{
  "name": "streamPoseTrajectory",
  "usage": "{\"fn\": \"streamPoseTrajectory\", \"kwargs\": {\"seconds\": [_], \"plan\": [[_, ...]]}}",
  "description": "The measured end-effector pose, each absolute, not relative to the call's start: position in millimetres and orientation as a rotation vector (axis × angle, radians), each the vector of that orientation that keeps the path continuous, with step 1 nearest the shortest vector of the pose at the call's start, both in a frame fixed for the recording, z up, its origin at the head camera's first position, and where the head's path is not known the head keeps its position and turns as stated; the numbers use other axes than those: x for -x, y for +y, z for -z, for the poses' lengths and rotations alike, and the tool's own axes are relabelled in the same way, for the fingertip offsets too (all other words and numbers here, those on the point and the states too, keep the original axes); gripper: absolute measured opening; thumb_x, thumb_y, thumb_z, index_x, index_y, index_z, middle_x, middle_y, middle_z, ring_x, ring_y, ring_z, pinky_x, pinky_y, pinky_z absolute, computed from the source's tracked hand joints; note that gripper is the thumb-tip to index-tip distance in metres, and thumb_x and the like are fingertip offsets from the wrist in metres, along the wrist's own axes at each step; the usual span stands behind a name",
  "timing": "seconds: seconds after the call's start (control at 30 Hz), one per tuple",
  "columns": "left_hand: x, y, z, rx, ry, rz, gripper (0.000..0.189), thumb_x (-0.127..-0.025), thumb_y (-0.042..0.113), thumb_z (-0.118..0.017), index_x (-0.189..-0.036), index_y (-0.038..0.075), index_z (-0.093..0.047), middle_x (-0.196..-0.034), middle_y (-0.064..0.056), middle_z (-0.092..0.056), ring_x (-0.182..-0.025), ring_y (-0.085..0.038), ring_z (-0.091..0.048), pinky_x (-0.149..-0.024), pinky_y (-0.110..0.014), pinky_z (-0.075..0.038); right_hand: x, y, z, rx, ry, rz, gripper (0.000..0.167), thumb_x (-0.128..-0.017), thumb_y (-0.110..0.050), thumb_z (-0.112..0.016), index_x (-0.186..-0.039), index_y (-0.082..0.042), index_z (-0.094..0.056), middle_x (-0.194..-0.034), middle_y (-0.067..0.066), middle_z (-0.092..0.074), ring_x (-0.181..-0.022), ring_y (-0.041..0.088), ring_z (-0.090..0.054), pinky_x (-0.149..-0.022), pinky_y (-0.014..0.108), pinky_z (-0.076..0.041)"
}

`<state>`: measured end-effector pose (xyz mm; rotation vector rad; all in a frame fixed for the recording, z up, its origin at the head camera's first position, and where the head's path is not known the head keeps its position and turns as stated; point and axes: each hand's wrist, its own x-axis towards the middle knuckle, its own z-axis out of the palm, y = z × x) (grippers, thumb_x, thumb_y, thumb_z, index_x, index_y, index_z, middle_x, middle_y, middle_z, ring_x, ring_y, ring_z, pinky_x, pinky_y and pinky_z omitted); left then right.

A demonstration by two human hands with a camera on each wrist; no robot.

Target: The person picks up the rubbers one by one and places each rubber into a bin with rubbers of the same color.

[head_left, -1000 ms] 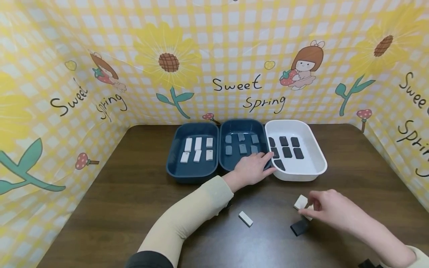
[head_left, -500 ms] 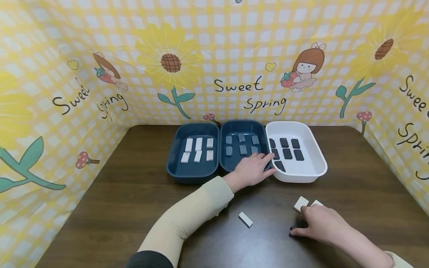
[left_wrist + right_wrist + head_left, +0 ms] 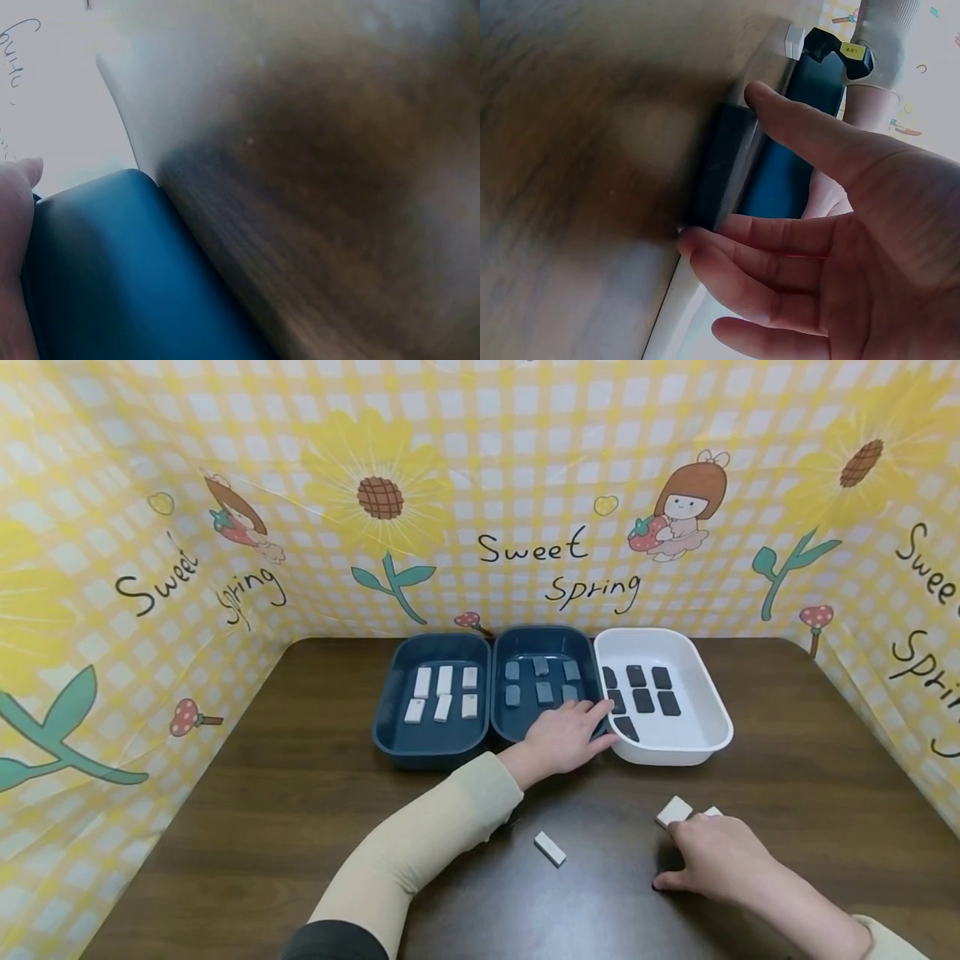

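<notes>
My right hand pinches a black block by its ends, thumb on one and fingertips on the other. In the head view the hand mostly covers this block, low over the table. Just beyond the hand lie a white block and another, partly hidden white block. My left hand rests, fingers spread, on the adjoining rims of the middle blue tray and the white tray. A lone narrow white block lies on the table between my arms.
The left blue tray holds several white blocks. Several grey-blue blocks lie in the middle tray, and several black ones in the white tray. Behind the brown table hangs a yellow checked cloth.
My right hand has come down and nearer to me, from beside the white blocks onto the black block, and now pinches it. The left hand stays where it was.
</notes>
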<state>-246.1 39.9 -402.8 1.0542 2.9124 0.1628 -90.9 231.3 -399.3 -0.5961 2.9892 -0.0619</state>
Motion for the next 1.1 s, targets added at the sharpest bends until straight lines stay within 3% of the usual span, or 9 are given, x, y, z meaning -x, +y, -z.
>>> {"fn": "streamPoseTrajectory", "kwargs": {"seconds": [0.3, 0.57, 0.83, 0.97, 1.1], "plan": [[246.6, 39.4, 402.3, -1.038, 2.904, -0.165, 0.063, -0.099, 0.058, -0.036, -0.151, 0.023, -0.033, -0.142, -0.004, -0.049, -0.119, -0.020, -0.050, -0.094, -0.035, -0.048, 93.9, 236.5, 390.8, 0.657, 2.971, -0.002, 0.045, -0.063, -0.055, -0.082, -0.067, -0.020, -0.053, -0.059, -0.006, -0.048, -0.053, 0.016, -0.049, -0.047, 0.037, -0.039], [246.9, 39.1, 401.9, -1.040, 2.891, -0.178, 0.062, -0.100, 0.058, -0.035, -0.151, 0.023, -0.032, -0.143, -0.004, -0.049, -0.122, -0.020, -0.049, -0.095, -0.036, -0.047, 105.2, 246.3, 365.7, 0.721, 3.043, 0.039, 0.042, -0.069, -0.058, -0.078, -0.074, -0.021, -0.058, -0.060, -0.012, -0.047, -0.051, 0.009, -0.043, -0.044, 0.033, -0.035], [247.8, 40.1, 401.5, -1.045, 2.888, -0.185, 0.062, -0.100, 0.057, -0.035, -0.152, 0.023, -0.032, -0.142, -0.004, -0.050, -0.119, -0.020, -0.051, -0.094, -0.035, -0.048, 126.0, 262.3, 327.5, 0.617, 3.136, 0.051, 0.042, -0.070, -0.051, -0.081, -0.064, -0.023, -0.049, -0.057, -0.010, -0.043, -0.050, 0.010, -0.041, -0.044, 0.033, -0.032], [247.8, 40.0, 402.4, -1.038, 2.883, -0.193, 0.062, -0.100, 0.057, -0.035, -0.152, 0.023, -0.032, -0.142, -0.005, -0.049, -0.119, -0.020, -0.051, -0.094, -0.036, -0.048, 136.8, 269.8, 314.4, 0.559, 3.119, 0.041, 0.036, -0.070, -0.044, -0.083, -0.077, -0.015, -0.064, -0.068, -0.006, -0.053, -0.056, 0.012, -0.046, -0.048, 0.034, -0.036], [247.9, 40.3, 403.6, -1.030, 2.881, -0.197, 0.062, -0.100, 0.057, -0.035, -0.152, 0.023, -0.032, -0.142, -0.005, -0.050, -0.119, -0.020, -0.051, -0.094, -0.036, -0.048, 149.5, 276.6, 311.2, 0.590, 3.111, 0.086, 0.044, -0.070, -0.033, -0.086, -0.096, -0.002, -0.069, -0.082, 0.003, -0.061, -0.063, 0.016, -0.052, -0.054, 0.037, -0.045]]}}
